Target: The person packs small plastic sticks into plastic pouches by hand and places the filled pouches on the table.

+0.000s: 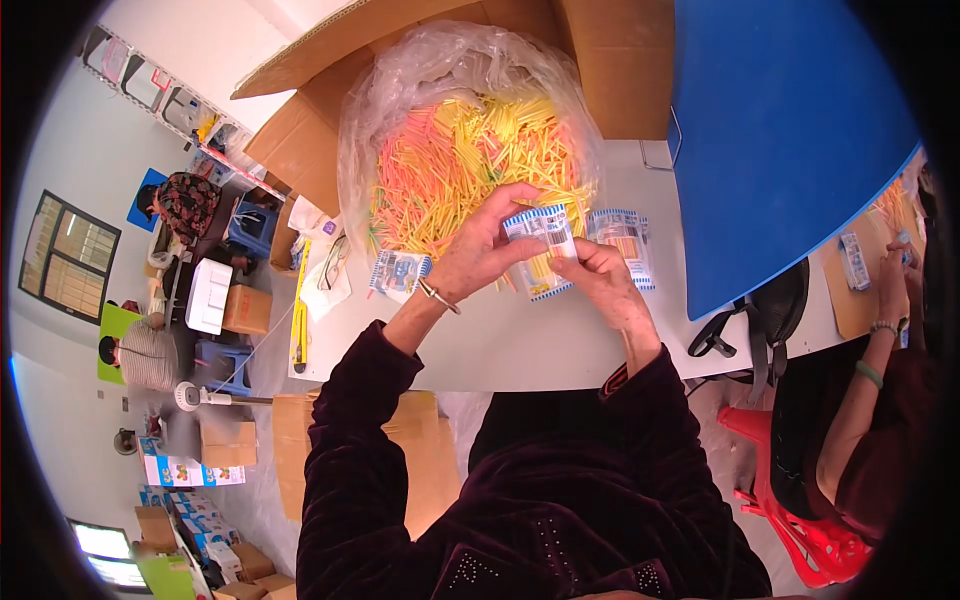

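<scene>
Dark jacket [550, 510], printed packet [541, 268], between left hand [486, 246] and right hand [604, 282]

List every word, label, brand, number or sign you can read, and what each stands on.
No text reads clearly.
Clear, blue-edged plastic packet between left hand and right hand: blue print and a dark label patch, too small to read.
Blue-and-white printed packet by the left wrist: too small.
Blue-and-white printed packet beyond the right hand: too small.
White-and-blue cardboard cartons in the background: markings too blurred.
</scene>
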### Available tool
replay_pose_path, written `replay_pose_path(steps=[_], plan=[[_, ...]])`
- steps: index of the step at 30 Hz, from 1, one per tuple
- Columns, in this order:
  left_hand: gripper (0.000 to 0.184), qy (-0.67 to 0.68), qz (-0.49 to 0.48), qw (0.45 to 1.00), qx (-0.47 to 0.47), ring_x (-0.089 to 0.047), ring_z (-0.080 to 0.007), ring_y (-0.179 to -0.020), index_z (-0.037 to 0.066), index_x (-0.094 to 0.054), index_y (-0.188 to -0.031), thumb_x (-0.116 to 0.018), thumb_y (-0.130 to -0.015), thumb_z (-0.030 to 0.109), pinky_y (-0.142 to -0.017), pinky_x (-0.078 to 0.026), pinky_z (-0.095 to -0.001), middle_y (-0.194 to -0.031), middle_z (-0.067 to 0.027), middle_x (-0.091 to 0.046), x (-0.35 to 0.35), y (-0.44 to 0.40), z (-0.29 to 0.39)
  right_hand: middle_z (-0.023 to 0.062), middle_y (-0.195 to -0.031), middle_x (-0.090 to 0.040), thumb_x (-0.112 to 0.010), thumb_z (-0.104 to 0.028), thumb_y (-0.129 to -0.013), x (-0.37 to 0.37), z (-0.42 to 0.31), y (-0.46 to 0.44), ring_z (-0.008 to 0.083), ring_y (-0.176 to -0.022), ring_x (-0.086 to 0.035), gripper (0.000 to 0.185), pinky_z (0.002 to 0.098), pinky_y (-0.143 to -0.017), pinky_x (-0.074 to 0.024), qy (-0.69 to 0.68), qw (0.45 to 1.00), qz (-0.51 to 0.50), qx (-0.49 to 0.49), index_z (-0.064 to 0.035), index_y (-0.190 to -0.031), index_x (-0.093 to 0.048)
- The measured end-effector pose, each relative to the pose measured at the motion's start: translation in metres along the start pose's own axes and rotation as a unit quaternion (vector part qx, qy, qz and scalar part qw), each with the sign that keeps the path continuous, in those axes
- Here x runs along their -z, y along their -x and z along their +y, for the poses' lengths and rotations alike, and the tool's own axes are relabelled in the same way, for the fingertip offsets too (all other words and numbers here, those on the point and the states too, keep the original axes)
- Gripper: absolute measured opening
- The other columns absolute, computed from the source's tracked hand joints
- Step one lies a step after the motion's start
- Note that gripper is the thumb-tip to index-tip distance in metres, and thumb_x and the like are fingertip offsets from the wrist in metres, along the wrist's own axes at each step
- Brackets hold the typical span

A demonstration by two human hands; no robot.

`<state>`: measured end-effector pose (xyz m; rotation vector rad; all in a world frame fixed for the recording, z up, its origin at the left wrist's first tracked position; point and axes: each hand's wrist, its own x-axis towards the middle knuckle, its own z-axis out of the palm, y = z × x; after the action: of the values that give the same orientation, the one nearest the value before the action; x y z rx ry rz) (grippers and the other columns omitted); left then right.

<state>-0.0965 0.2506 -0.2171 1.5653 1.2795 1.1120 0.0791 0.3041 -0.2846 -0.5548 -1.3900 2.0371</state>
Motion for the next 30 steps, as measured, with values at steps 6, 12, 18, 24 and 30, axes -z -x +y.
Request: replay_pose_path(steps=[6, 12, 18, 24, 30], plan=[[0.052, -0.139, 0.024, 0.990, 0.030, -0.056, -0.0094, -0.093, 0.005, -0.035, -0.127, -0.062, -0.083, 0.000, -0.079, -0.046, -0.0232, -0.104, -0.0055, -0.058, -0.005, 0.003, 0.009, -0.0027, -0.083, -0.061, -0.058, -0.013, -0.089, -0.001, -0.005, 0.002, 0.0021, -0.071, -0.052, 0.023, 0.0187, -0.062, -0.0439, 0.009, 1.000, 0.002, 0.011, -0.0018, -0.108, -0.062], [0.054, -0.020, 0.025, 0.999, -0.004, -0.056, -0.0099, -0.093, 0.006, -0.035, -0.128, -0.063, -0.082, 0.000, -0.079, -0.047, -0.0237, -0.103, -0.0047, -0.058, -0.005, -0.001, 0.000, -0.0037, -0.081, -0.059, -0.058, -0.013, -0.089, 0.002, 0.002, -0.003, 0.0022, -0.070, -0.049, 0.021, 0.0186, -0.062, -0.0414, 0.052, 0.998, 0.003, 0.030, -0.0014, -0.106, -0.062], [0.053, 0.031, 0.038, 0.999, -0.021, -0.055, -0.0123, -0.097, 0.007, -0.036, -0.128, -0.061, -0.082, -0.003, -0.082, -0.047, -0.0260, -0.107, -0.0053, -0.056, 0.003, 0.003, -0.007, -0.0040, -0.080, -0.059, -0.059, -0.014, -0.088, 0.004, 0.006, -0.003, 0.0021, -0.070, -0.048, 0.020, 0.0186, -0.062, -0.0403, 0.071, 0.995, 0.036, 0.064, -0.0005, -0.102, -0.063], [0.034, -0.089, 0.154, 0.984, 0.007, -0.058, -0.0119, -0.089, 0.004, -0.053, -0.110, -0.067, -0.079, 0.004, -0.076, -0.049, -0.0250, -0.102, -0.0022, -0.057, 0.079, 0.051, -0.018, -0.0009, -0.090, -0.063, -0.060, -0.015, -0.087, 0.049, -0.012, 0.012, 0.0066, -0.079, -0.054, 0.020, 0.0210, -0.071, -0.0421, 0.200, 0.965, 0.154, 0.077, -0.0023, -0.101, -0.065], [0.034, -0.344, 0.197, 0.899, 0.187, -0.058, -0.0153, -0.081, 0.002, -0.059, -0.103, -0.072, -0.076, 0.019, -0.071, -0.049, -0.0276, -0.094, -0.0073, -0.062, 0.138, 0.113, -0.067, 0.0092, -0.112, -0.053, -0.065, -0.013, -0.077, 0.063, 0.008, 0.013, 0.0286, -0.102, -0.047, 0.034, 0.0368, -0.085, -0.0399, 0.575, 0.769, 0.259, 0.104, -0.0064, -0.109, -0.059]])
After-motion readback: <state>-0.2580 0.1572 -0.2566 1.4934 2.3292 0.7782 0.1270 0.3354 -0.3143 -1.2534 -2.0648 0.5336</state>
